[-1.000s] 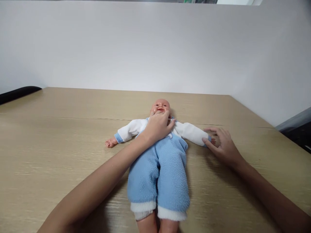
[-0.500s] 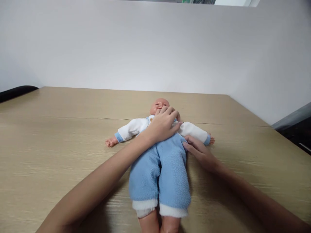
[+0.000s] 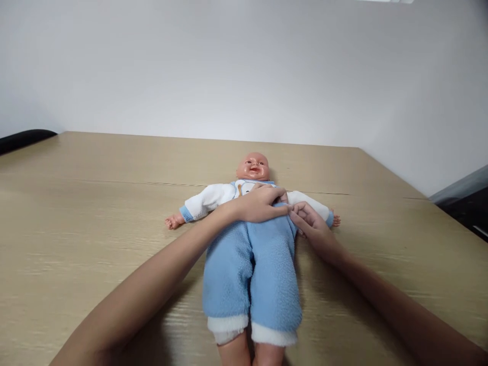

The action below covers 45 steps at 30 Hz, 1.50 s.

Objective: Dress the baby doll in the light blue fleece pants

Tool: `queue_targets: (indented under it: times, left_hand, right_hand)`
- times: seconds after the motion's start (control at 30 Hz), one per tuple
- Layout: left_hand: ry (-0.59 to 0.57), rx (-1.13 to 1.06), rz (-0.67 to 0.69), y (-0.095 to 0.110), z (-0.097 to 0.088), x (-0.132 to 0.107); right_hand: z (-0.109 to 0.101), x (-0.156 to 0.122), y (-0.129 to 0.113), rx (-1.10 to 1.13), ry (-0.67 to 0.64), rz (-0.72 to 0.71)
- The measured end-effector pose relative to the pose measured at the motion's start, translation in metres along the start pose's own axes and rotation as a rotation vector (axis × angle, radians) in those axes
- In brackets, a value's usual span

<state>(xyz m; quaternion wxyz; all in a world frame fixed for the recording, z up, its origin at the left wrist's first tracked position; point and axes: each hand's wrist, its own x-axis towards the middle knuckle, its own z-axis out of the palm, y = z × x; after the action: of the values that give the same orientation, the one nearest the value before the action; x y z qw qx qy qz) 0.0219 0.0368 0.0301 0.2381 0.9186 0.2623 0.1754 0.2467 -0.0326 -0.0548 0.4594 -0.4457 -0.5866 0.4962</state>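
Observation:
A baby doll [image 3: 251, 259] in blue fleece overalls and a white top lies on its back on the wooden table [image 3: 95, 213], head away from me. My left hand [image 3: 259, 204] rests on the doll's chest, fingers curled and pinching the blue fabric at the top of the overalls. My right hand [image 3: 310, 222] comes in from the right beside the doll's side, its fingertips pinched on the same edge of blue fabric, touching my left fingers. The doll's arms are spread out to both sides.
A plain white wall [image 3: 244, 71] rises behind the table's far edge. A dark curved object [image 3: 23, 138] shows at the far left edge. A dark surface [image 3: 465, 201] lies past the table's right edge.
My left hand slid down from the doll's chin to its chest, uncovering the face. My right hand left the doll's sleeve cuff and moved in to the overalls' top edge.

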Motion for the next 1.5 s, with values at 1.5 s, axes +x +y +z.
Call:
queue_targets:
  times: [1.5]
  left_hand:
    - [0.660, -0.056, -0.485, 0.118, 0.136, -0.271]
  right_hand:
    - [0.094, -0.144, -0.055, -0.756, -0.330, -0.482]
